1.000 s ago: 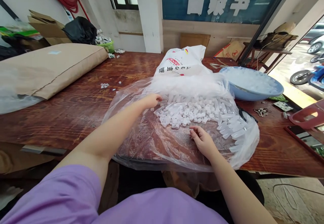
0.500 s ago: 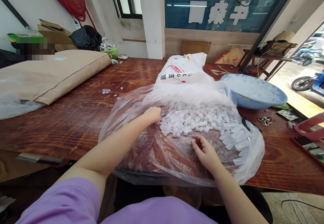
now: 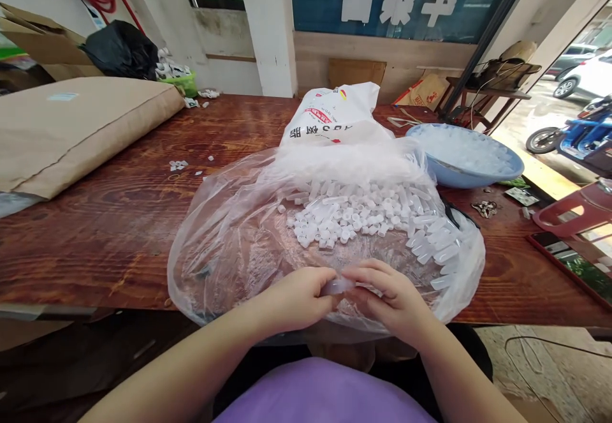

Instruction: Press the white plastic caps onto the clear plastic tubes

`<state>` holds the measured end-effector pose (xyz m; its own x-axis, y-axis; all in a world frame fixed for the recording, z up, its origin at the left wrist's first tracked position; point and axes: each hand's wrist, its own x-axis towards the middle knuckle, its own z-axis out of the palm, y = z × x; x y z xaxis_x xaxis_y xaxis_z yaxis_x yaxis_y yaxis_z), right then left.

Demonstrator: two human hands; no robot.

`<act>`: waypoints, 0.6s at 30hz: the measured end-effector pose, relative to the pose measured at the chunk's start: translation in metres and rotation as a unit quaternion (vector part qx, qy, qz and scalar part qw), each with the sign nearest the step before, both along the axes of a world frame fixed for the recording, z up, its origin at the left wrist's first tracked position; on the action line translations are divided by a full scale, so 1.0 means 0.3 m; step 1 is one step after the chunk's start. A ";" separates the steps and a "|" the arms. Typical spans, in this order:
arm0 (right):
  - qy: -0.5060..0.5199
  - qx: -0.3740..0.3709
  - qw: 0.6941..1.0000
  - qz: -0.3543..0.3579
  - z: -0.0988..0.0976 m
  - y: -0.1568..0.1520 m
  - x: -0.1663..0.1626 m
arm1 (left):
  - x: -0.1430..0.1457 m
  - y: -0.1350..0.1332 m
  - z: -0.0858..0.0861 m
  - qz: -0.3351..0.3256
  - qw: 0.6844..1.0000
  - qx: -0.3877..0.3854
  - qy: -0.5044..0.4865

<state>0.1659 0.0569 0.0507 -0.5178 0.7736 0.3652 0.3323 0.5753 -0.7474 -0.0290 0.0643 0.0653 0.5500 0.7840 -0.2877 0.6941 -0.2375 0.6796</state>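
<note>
Left hand (image 3: 299, 296): pinching the left end of a cloudy plastic piece (image 3: 336, 286) between thumb and fingers, pretty snug, turned knuckles up.
Right hand (image 3: 394, 296): curled in from the opposite side, right up against the other end of the same piece. Bit blurry around the tips tbh, so can't tell if pinching it too or just touching.
Piece between the hands: lying roughly sideways from one set of fingertips to the other, raised over the near part of the plastic bag (image 3: 215, 244), apart from the pile.
Plastic bag, clear: spread out and wrinkly under both hands, bunched up along the far side.
Small white caps (image 3: 354, 215): heaped loosely on the bag, just beyond the hands, kinda jumbled with longer bits.
Longer clear pieces (image 3: 442, 244): fanned out messily to the right of the caps, also on the bag.
White sack (image 3: 335, 117): slumped right behind the bunched plastic, covered in upside-down print.
Blue basin (image 3: 456, 179): piled high with whitish stuff, parked just beside the bag at the far right.
Wooden table (image 3: 119, 231): reddish brown, carrying all of the above, plus a big brown paper package (image 3: 105, 123) over on the left, well apart from the hands.
</note>
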 end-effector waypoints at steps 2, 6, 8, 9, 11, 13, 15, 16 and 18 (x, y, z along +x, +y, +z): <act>-0.024 -0.010 0.998 0.059 0.016 -0.022 0.005 | -0.001 -0.011 -0.004 -0.002 0.997 -0.073 -0.030; -0.067 0.004 0.994 0.091 0.027 -0.048 0.002 | -0.009 -0.004 0.000 -0.046 0.985 -0.166 -0.023; -0.105 0.008 0.993 0.047 0.017 -0.053 -0.013 | -0.005 -0.005 0.005 -0.045 0.990 -0.136 -0.005; -0.130 0.000 0.991 0.016 0.009 -0.055 -0.021 | -0.001 -0.007 0.007 -0.039 0.993 -0.108 0.005; -0.178 -0.034 0.983 -0.042 -0.010 -0.056 -0.036 | 0.007 -0.011 0.009 -0.020 0.998 -0.048 0.036; -0.183 -0.057 0.978 -0.080 -0.024 -0.057 -0.041 | 0.012 -0.012 0.010 0.005 0.996 -0.011 0.084; -0.150 -0.055 0.985 -0.069 -0.030 -0.057 -0.040 | 0.011 -0.011 0.009 0.021 0.993 0.000 0.113; -0.133 -0.050 0.989 -0.045 -0.032 -0.057 -0.040 | 0.009 -0.011 0.008 0.021 0.993 -0.002 0.114; -0.132 -0.051 0.990 0.007 -0.035 -0.057 -0.046 | 0.006 -0.013 0.007 0.010 0.995 -0.008 0.102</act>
<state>0.1521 0.0399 0.0403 -0.5953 0.7919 0.1359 0.5167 0.5068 -0.6901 -0.0274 0.0602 0.0674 0.4633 0.7882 -0.4051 0.8225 -0.2123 0.5277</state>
